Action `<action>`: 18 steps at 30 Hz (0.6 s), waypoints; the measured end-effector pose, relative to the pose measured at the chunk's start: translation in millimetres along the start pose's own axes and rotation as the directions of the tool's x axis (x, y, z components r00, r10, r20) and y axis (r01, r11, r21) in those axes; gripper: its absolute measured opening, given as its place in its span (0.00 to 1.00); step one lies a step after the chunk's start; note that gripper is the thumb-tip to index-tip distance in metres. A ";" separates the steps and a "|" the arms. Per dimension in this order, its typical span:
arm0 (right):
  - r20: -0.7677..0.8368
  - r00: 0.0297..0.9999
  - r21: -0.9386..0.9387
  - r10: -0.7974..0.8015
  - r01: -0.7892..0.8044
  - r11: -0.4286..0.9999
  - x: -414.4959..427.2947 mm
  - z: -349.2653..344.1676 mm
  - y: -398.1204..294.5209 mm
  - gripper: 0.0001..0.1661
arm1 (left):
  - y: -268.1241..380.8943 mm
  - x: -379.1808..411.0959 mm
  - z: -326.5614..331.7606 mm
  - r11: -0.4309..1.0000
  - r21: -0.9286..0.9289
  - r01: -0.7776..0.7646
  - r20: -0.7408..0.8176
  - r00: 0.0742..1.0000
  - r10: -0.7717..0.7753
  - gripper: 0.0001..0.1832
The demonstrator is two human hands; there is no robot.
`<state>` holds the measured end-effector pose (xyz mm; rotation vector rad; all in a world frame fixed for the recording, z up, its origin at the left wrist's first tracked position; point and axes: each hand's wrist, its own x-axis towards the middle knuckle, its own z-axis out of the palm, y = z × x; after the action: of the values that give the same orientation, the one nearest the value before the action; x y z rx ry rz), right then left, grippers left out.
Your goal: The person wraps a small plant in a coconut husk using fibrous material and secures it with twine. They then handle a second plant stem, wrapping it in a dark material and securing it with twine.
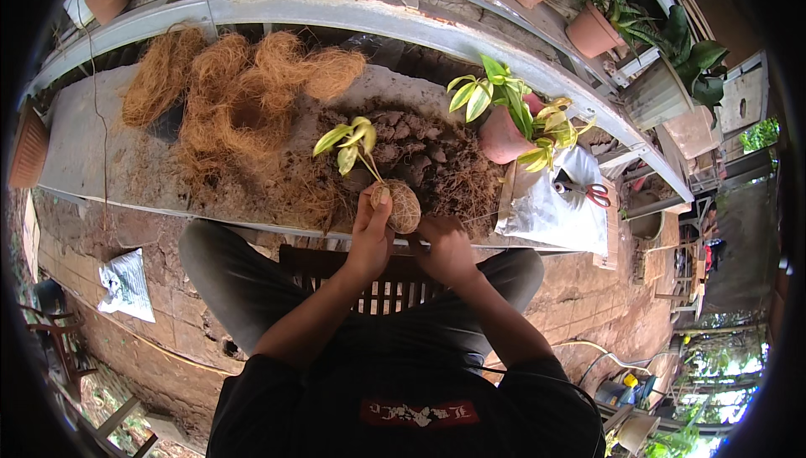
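Observation:
In my left hand is a ball of coconut fibre bound with thread, held near the table's front edge. A small plant with yellow-green variegated leaves grows out of its top and leans up and left. My right hand is curled at the ball's lower right side, its fingertips partly in shadow. From it a thin pale thread runs right, towards a small spool. Dark soil clods and roots lie just beyond the ball.
Loose coconut fibre is heaped at the back left of the table. To the right, a pink pot with variegated plants lies tipped. Red-handled scissors rest by a silvery plastic bag. A metal rail borders the back.

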<state>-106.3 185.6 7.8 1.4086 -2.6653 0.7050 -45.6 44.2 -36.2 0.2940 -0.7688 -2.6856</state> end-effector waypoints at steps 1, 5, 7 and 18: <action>-0.023 0.999 0.004 -0.023 0.023 1.000 0.0 -0.4 -7.7 0.06 | 2.1 0.4 0.7 1.000 -0.001 -0.017 0.030 0.999 0.017 0.20; -0.006 0.999 0.068 -0.047 0.047 0.997 -2.2 -3.9 -15.6 0.08 | 4.3 4.7 9.5 0.976 0.152 -0.157 -0.024 0.986 0.162 0.19; 0.019 0.996 0.097 -0.083 0.081 0.992 1.6 -13.9 -20.8 0.08 | 14.3 3.8 16.3 0.961 0.204 -0.185 -0.011 0.981 0.191 0.21; -0.033 0.988 0.204 -0.148 0.152 0.967 41.6 -58.2 -0.8 0.09 | 3.7 1.9 3.7 0.823 0.566 -0.052 0.020 0.999 0.049 0.15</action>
<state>-139.8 177.1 70.4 1.6228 -2.4986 0.9959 -47.5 42.3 -31.3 0.3974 -1.5511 -2.3416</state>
